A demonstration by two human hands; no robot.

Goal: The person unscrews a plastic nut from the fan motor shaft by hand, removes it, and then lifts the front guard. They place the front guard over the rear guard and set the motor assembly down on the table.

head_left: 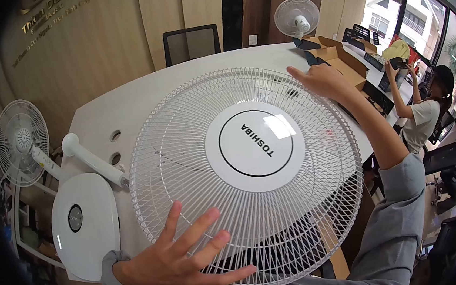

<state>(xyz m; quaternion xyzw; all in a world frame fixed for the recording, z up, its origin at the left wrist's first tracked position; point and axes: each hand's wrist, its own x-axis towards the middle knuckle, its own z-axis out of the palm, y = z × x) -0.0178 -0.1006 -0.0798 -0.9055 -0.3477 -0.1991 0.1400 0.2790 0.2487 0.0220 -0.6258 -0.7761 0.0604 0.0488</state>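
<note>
A round white wire fan guard [180, 192] with a TOSHIBA disc [255, 145] at its centre fills the middle of my view, its near edge reaching past the table toward my body. My left hand [186, 253] is at the near left rim, fingers spread over the wires. At the far right rim is my right hand [323, 80], thumb stretched out and the other fingers bent over the edge, partly hidden. Left of the guard lie a white fan post [93, 159] and a white fan base [86, 244] with a dark round centre.
The pale table [151, 89] has two round holes on its left side. Assembled fans stand at the left [22, 141] and far end [297, 17]. An open cardboard box [338, 60] sits at the back right. Beyond it a person [423, 116] holds up a dark object. A mesh chair [192, 44] stands behind.
</note>
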